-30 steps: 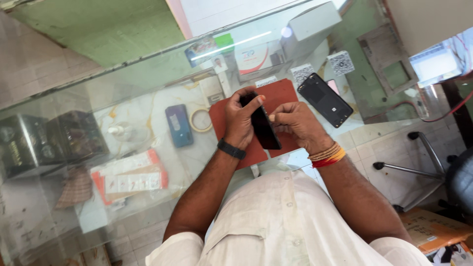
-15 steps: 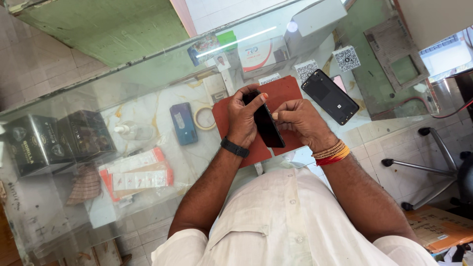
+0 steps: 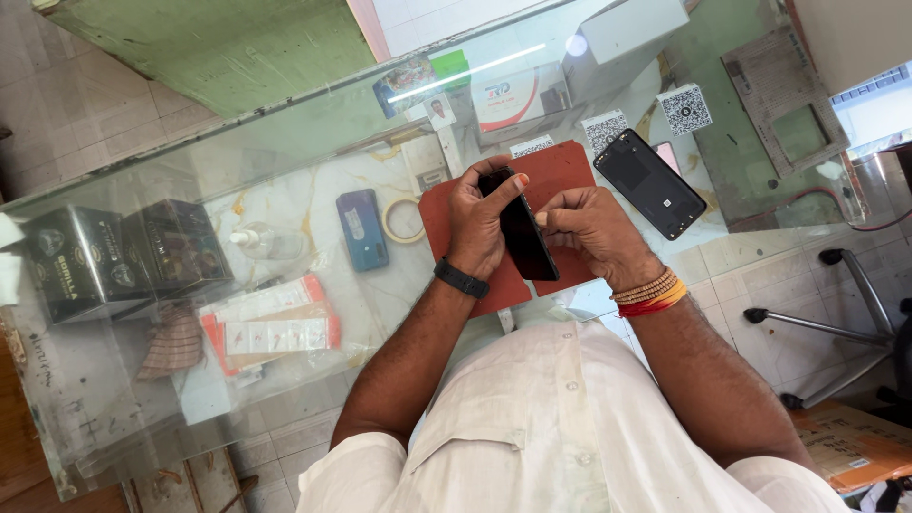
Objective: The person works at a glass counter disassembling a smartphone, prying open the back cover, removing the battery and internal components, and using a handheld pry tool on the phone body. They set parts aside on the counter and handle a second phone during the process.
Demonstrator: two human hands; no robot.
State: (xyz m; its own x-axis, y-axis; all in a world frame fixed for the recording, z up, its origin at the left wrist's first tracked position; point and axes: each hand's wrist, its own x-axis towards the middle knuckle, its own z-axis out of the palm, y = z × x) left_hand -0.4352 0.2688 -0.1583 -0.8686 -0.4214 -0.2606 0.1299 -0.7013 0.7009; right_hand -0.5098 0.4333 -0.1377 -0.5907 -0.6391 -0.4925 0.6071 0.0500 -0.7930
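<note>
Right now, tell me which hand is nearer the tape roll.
Left. The left hand grips the dark phone just right of the tape roll. The right hand sits on the phone's far side, farther away.

A slim black smartphone (image 3: 521,233), dark glossy screen up, sits angled lengthwise over the red work mat (image 3: 560,171) on the glass table (image 3: 313,190), its far end wrapped in the left hand (image 3: 480,223), the right hand (image 3: 589,228) pinching at its side edge.
</note>
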